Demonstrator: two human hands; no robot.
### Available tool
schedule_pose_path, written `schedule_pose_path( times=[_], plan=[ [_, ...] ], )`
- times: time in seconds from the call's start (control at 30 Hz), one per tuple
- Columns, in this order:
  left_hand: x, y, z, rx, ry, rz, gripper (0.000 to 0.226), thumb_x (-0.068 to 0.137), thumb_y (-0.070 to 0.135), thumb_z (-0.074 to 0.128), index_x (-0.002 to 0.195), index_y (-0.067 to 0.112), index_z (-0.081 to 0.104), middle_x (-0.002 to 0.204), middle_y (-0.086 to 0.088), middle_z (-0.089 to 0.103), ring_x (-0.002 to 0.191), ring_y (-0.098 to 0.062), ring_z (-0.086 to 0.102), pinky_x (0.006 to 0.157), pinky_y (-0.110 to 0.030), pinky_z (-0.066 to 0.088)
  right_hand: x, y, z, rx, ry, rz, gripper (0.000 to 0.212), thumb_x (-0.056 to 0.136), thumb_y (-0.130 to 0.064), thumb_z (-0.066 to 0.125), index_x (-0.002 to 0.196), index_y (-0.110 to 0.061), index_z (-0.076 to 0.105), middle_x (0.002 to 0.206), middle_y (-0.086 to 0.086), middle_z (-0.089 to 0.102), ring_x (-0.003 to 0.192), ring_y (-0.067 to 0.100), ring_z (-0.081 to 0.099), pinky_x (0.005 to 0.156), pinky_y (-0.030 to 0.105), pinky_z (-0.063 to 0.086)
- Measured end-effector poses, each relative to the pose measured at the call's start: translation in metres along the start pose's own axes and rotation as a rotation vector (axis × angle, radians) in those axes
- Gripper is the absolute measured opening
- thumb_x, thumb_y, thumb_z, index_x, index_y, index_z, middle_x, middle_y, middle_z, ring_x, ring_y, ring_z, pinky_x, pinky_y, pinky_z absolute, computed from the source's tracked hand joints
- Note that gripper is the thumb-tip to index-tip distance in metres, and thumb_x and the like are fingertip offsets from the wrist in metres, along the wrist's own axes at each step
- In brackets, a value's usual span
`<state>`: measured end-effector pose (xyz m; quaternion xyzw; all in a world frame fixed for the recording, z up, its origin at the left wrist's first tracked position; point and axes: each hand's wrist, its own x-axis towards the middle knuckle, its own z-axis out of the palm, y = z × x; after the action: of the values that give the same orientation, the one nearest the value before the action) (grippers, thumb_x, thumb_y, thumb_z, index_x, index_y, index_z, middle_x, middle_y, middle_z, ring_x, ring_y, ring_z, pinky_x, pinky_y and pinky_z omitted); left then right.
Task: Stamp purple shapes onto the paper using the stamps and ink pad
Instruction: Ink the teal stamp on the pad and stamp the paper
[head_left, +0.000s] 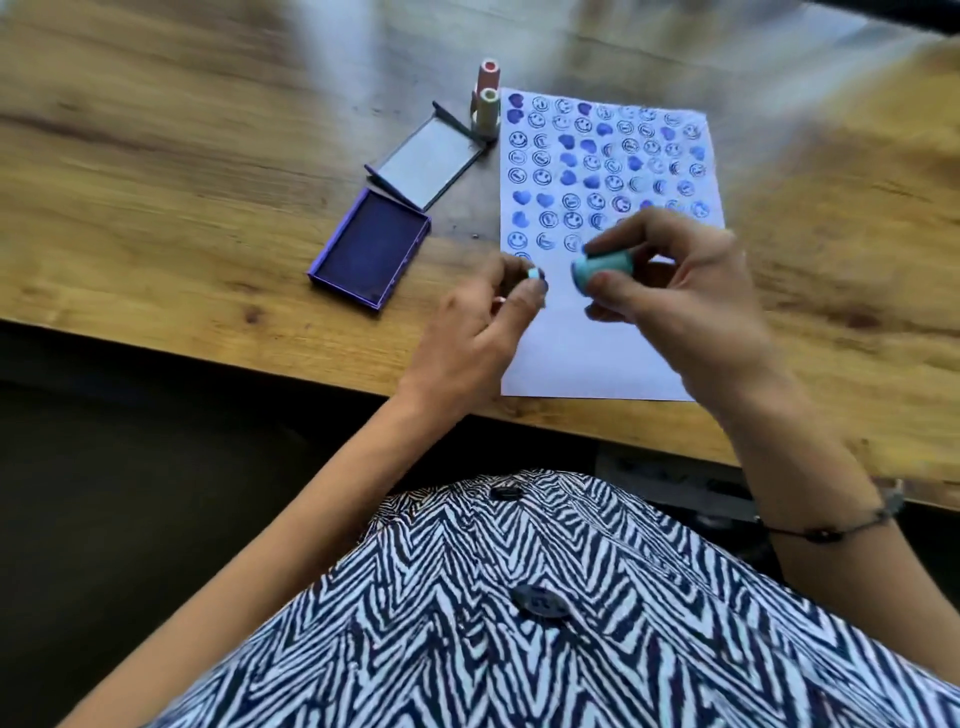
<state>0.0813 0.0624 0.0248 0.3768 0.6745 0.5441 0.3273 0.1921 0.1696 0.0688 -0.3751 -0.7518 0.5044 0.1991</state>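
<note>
A white paper (597, 343) lies on the wooden table, its upper part covered with rows of purple smileys, hearts and moons. My right hand (680, 291) holds a teal stamp (602, 267) on its side just above the paper's middle. My left hand (478, 322) pinches a small light-blue piece (535, 274), apparently the stamp's cap, a short gap left of the stamp. The purple ink pad (371, 247) sits open to the left of the paper.
The ink pad's grey lid (428, 158) lies flat behind the pad. A pink stamp (488, 78) and a cream stamp (487, 111) stand upright at the paper's top-left corner. The table's front edge (260, 358) runs just below my hands.
</note>
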Motion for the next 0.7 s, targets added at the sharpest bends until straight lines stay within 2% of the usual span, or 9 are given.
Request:
schedule_pose_path(
  times=[0.07,0.13,0.23,0.27,0.4,0.5,0.57,0.63,0.7],
  plan=[
    [0.000,0.000,0.001,-0.263,-0.001,-0.046,0.015,0.083,0.024,0.048,0.096,0.019,0.054,0.087,0.002,0.058,0.076,-0.006,0.054,0.078,-0.022,0.046,-0.005,-0.002,0.005,0.099,-0.027,0.005,0.021,0.074,-0.003,0.069,0.076,-0.024,0.064,0.073,0.000,0.061,0.064,0.012,0.065,0.064,0.027,0.060],
    [0.000,-0.001,0.002,-0.373,-0.006,-0.049,0.013,0.084,0.018,0.050,0.096,0.018,0.055,0.088,-0.001,0.059,0.078,-0.012,0.055,0.078,-0.023,0.049,-0.007,-0.004,0.009,0.126,-0.031,-0.009,0.019,0.074,-0.004,0.068,0.078,-0.023,0.064,0.076,0.004,0.063,0.067,0.015,0.067,0.066,0.031,0.059],
    [0.000,0.000,0.004,-0.426,-0.015,-0.035,0.018,0.083,0.016,0.051,0.100,0.012,0.056,0.095,-0.014,0.060,0.086,-0.031,0.056,0.089,-0.045,0.048,-0.009,-0.007,0.012,0.069,-0.025,-0.048,0.013,0.072,-0.013,0.068,0.082,-0.021,0.065,0.085,0.013,0.067,0.078,0.032,0.068,0.073,0.048,0.059],
    [0.000,0.001,0.005,-0.434,-0.009,-0.028,0.018,0.082,0.016,0.052,0.099,0.012,0.056,0.094,-0.014,0.061,0.086,-0.032,0.056,0.088,-0.046,0.048,-0.010,-0.009,0.012,0.057,-0.024,-0.056,0.013,0.073,-0.013,0.068,0.083,-0.019,0.065,0.087,0.014,0.067,0.080,0.033,0.068,0.074,0.051,0.058],
    [0.001,0.003,0.001,-0.436,0.020,0.016,0.013,0.078,0.015,0.056,0.091,0.016,0.059,0.081,0.001,0.063,0.071,-0.011,0.057,0.073,-0.023,0.050,-0.009,-0.013,0.011,0.078,-0.042,-0.086,0.014,0.077,-0.005,0.068,0.086,-0.015,0.064,0.077,0.004,0.067,0.070,0.019,0.070,0.070,0.037,0.061],
    [0.004,0.005,-0.001,-0.422,0.030,0.026,0.009,0.077,0.015,0.057,0.086,0.015,0.061,0.074,0.004,0.064,0.065,-0.008,0.057,0.066,-0.021,0.048,-0.008,-0.015,0.011,0.057,-0.066,-0.121,0.015,0.078,-0.004,0.068,0.083,-0.017,0.063,0.072,-0.003,0.065,0.062,0.013,0.069,0.064,0.027,0.060],
    [0.005,0.005,-0.001,-0.441,0.034,0.004,0.011,0.077,0.016,0.056,0.085,0.010,0.060,0.074,-0.004,0.062,0.064,-0.012,0.056,0.062,-0.020,0.046,-0.007,-0.015,0.012,0.050,-0.079,-0.121,0.013,0.078,-0.003,0.068,0.083,-0.014,0.063,0.073,0.002,0.065,0.061,0.014,0.069,0.061,0.023,0.059],
    [0.006,0.004,-0.002,-0.451,0.043,-0.016,0.013,0.079,0.015,0.056,0.086,0.005,0.060,0.074,-0.009,0.059,0.065,-0.017,0.054,0.060,-0.020,0.045,-0.004,-0.015,0.014,0.071,-0.096,-0.101,0.013,0.078,-0.002,0.067,0.083,-0.013,0.063,0.074,0.005,0.063,0.062,0.017,0.069,0.062,0.023,0.058],
    [0.011,0.005,-0.007,-0.391,0.047,-0.020,0.008,0.083,0.011,0.057,0.086,0.004,0.060,0.072,-0.008,0.058,0.065,-0.014,0.054,0.060,-0.019,0.045,0.004,-0.017,0.015,0.104,-0.127,-0.062,0.015,0.079,0.000,0.065,0.081,-0.014,0.062,0.073,0.004,0.062,0.062,0.019,0.068,0.063,0.026,0.059]
  ],
)
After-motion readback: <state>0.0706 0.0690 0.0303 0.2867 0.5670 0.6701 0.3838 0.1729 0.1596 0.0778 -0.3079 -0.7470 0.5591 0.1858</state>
